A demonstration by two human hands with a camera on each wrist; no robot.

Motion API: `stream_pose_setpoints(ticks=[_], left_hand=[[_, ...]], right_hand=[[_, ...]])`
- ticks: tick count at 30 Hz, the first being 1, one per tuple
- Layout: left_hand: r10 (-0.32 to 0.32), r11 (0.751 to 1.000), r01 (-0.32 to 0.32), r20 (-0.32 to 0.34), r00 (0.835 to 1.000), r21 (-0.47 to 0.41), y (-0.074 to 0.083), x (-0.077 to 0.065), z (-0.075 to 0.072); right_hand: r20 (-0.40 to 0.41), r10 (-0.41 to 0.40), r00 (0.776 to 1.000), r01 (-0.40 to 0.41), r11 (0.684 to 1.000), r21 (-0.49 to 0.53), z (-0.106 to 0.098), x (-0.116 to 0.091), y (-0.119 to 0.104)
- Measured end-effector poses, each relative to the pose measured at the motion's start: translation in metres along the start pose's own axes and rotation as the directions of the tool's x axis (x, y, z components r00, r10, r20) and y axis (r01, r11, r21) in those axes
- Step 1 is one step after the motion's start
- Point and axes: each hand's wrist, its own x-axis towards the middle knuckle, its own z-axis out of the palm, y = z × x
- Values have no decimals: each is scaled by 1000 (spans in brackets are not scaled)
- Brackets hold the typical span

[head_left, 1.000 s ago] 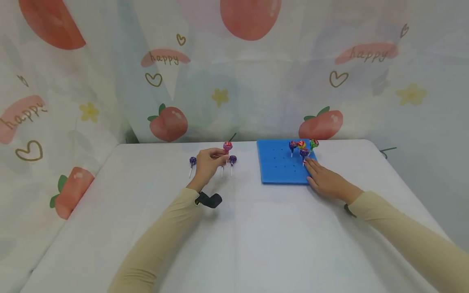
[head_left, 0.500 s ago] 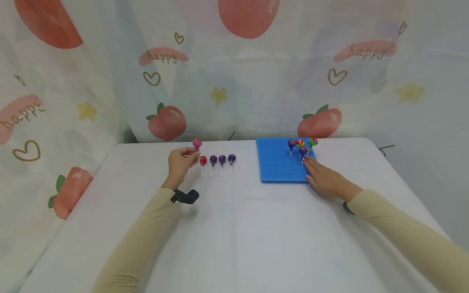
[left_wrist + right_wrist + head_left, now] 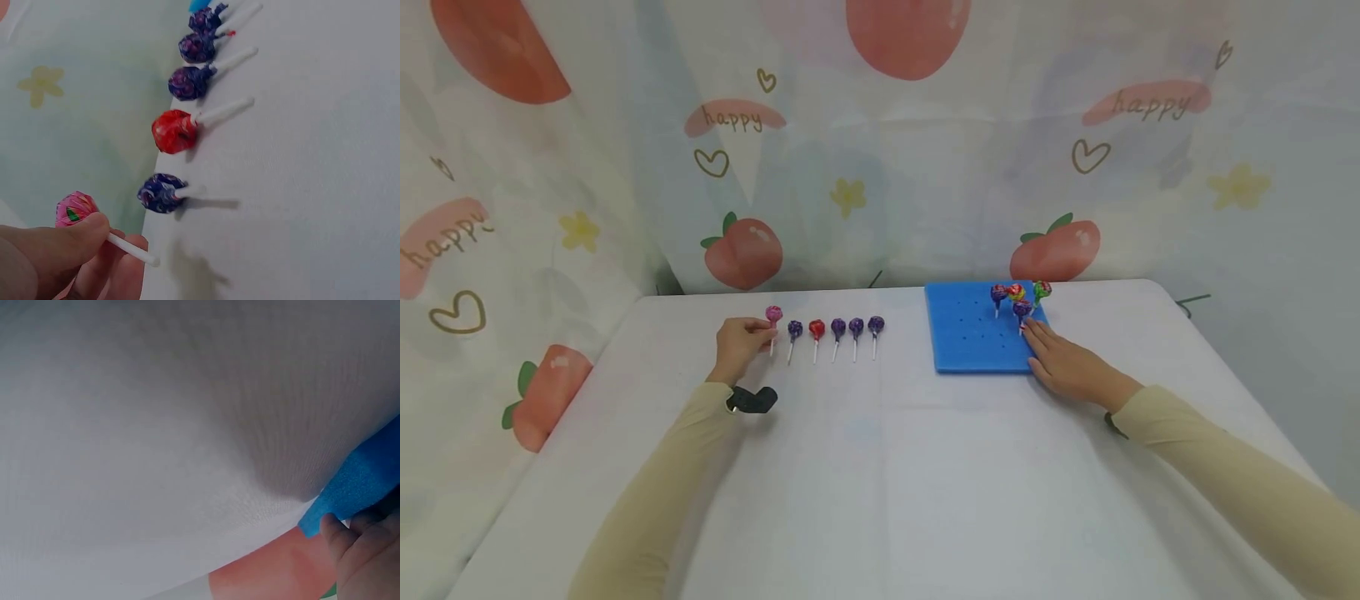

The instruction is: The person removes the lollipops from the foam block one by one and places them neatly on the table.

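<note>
My left hand (image 3: 741, 346) pinches a pink-wrapped lollipop (image 3: 773, 313) by its stick just under the candy. In the left wrist view this pink lollipop (image 3: 75, 209) hangs over the white table, stick pointing down and right. Beside it lies a row of lollipops: a purple one (image 3: 795, 329) nearest, then a red one (image 3: 817, 329), then several more purple ones. My right hand (image 3: 1071, 367) rests with straight fingers on the right edge of a blue foam board (image 3: 951, 354). A purple lollipop (image 3: 1022, 308) stands upright in the board close to the fingertips.
Further back on the board stand a purple lollipop (image 3: 997, 292), a red-and-yellow one (image 3: 1016, 292) and a green one (image 3: 1042, 290). Small holes dot the board's surface. Behind the white table (image 3: 880, 483) hangs a printed curtain (image 3: 925, 192).
My left hand has moved left along the row and lowered with the pink lollipop, uncovering the other lollipops. My right hand stays at the board.
</note>
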Motion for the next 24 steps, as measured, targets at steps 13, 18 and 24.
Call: stream_pose_setpoints(ticks=[13, 18, 24], left_hand=[[-81, 981, 76, 22, 996, 177, -21, 13, -3], [-68, 975, 66, 0, 998, 212, -20, 15, 0], [-107, 976, 107, -12, 994, 187, -21, 19, 4]], right_hand=[[3, 1, 1000, -1, 1000, 8, -1, 0, -2], [-1, -1, 1000, 1, 1000, 3, 1, 0, 0], [-4, 0, 1000, 0, 1000, 7, 2, 0, 2]])
